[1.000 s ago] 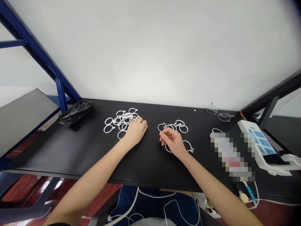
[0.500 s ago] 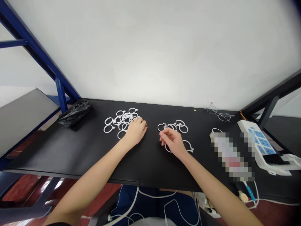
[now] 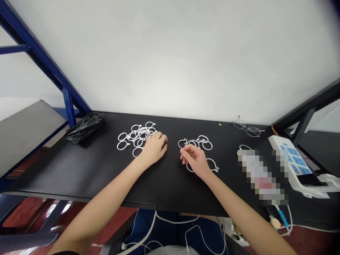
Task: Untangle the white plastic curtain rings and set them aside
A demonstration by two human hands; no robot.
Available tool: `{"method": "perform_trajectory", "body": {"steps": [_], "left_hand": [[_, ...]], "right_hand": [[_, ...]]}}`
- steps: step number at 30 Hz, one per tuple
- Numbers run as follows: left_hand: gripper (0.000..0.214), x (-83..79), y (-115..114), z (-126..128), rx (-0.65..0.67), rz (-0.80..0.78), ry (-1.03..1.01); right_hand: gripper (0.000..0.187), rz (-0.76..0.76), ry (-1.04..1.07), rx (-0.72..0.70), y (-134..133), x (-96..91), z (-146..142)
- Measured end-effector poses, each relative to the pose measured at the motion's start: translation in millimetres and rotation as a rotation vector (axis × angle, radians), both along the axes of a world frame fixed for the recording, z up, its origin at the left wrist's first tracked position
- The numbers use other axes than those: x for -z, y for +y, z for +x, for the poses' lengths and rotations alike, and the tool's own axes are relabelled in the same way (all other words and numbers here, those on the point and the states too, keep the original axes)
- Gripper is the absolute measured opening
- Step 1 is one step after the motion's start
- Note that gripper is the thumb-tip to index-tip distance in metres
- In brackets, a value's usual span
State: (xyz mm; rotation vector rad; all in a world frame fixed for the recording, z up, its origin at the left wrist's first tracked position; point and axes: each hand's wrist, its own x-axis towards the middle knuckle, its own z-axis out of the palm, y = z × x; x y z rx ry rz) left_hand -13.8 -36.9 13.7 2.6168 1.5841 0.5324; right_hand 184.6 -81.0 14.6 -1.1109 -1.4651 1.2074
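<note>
A heap of several white plastic rings [image 3: 134, 136] lies on the black table [image 3: 101, 166] at the middle left. My left hand [image 3: 154, 147] rests palm down on the heap's right edge, fingers together and lying flat over a ring. A smaller group of white rings [image 3: 199, 142] lies to the right. My right hand [image 3: 195, 159] sits just in front of that group with its fingers curled and thumb and forefinger pinched; whether they hold anything I cannot make out. Another ring [image 3: 214, 164] lies partly under that hand.
A crumpled black plastic bag [image 3: 83, 128] lies at the table's back left. Spectacles [image 3: 248, 129] lie at the back right, near a white power strip [image 3: 293, 159] and a blurred-out object [image 3: 261, 177]. Blue steel frame bars [image 3: 47, 67] rise on the left. White cables hang below the table's front edge.
Almost nothing has changed. My left hand has shifted very slightly on the edge of the heap; my right hand stays where it was.
</note>
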Motion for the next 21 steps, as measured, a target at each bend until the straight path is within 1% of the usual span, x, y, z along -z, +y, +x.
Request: {"method": "perform_trajectory", "body": {"steps": [4,11,16,21], "left_hand": [[0.014,-2.8,-1.8,2.1,0.069,0.005,-0.090],[0.033,4.9,1.3,-0.1,0.173,-0.040,-0.036],[0.037,8.8,2.5,-1.6,0.182,-0.030,-0.028],[0.042,8.0,5.0,-2.8,0.142,-0.038,-0.009]], "right_hand": [[0.032,0.007,0.001,0.000,0.0,0.3,0.0],[0.032,0.008,0.000,0.002,0.7,0.9,0.4],[0.031,0.004,0.010,0.003,0.4,1.2,-0.2],[0.032,0.006,0.003,0.004,0.1,0.6,-0.1]]}}
